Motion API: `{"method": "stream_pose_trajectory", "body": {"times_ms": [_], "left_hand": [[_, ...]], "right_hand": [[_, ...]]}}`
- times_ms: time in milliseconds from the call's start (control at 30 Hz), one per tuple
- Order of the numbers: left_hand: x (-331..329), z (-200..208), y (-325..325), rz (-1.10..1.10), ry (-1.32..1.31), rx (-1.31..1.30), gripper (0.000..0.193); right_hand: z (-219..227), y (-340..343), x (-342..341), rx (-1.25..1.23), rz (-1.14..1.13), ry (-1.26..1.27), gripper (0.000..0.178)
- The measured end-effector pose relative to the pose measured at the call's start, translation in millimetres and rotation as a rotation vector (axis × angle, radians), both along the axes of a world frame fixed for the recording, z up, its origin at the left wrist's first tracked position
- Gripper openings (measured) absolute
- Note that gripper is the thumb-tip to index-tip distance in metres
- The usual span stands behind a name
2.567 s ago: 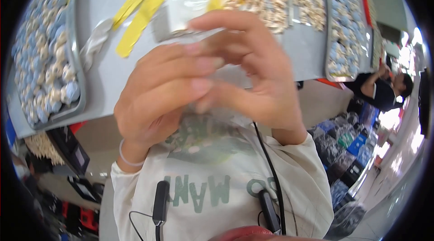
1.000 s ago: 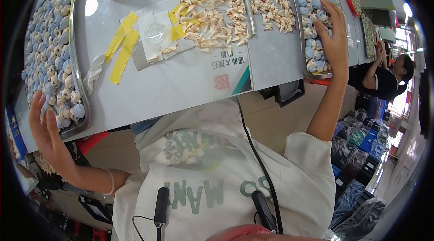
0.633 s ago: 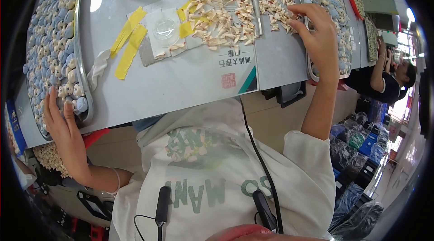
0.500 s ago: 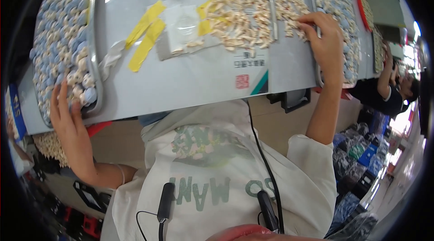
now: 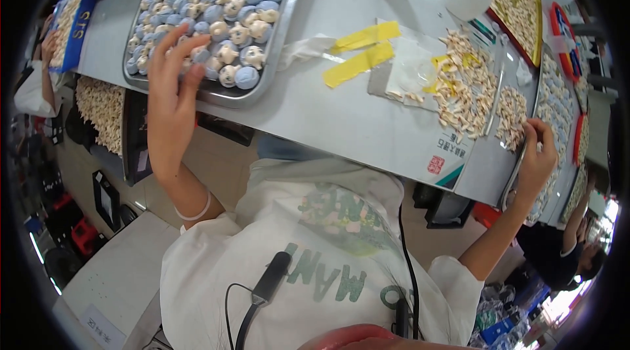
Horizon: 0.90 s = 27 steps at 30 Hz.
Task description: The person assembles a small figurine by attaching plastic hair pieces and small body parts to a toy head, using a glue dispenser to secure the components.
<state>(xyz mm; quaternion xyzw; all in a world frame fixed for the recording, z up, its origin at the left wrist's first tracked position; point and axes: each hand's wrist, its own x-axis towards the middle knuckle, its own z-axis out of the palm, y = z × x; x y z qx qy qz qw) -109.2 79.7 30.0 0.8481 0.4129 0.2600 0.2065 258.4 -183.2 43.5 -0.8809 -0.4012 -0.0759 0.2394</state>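
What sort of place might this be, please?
Probably a craft assembly workshop: a metal tray full of blue and cream figurine pieces, a heap of small cream pieces on the worktable, and a co-worker nearby.

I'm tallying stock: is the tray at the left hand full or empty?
Mostly full: blue and cream pieces crowd what shows of the tray, with bare metal along its near edge.

Pale floor (image 5: 220, 171) shows below the light grey worktable (image 5: 303, 112). A whitish tabletop (image 5: 125, 274) stands lower left. Bright glare (image 5: 610, 213) near the right rim may be daylight.
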Motion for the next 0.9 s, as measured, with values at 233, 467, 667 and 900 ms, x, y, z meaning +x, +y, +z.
{"method": "stream_pose_trajectory", "body": {"times_ms": [233,467,667,900], "left_hand": [[-16,12,3,0.084,-0.024,-0.025,0.028],[-14,3,3,0.161,0.176,0.251,0.019],[-15,2,5,0.166,0.113,0.109,0.014],[-24,-7,1,0.081,0.012,0.085,0.013]], "right_hand": [[3,-3,-4,0.047,0.045,0.146,0.010],[-1,-19,4,0.095,0.049,0.225,0.010],[-4,-17,2,0.246,0.039,0.321,0.010],[0,-26,-3,0.293,-0.106,0.397,0.009]]}}
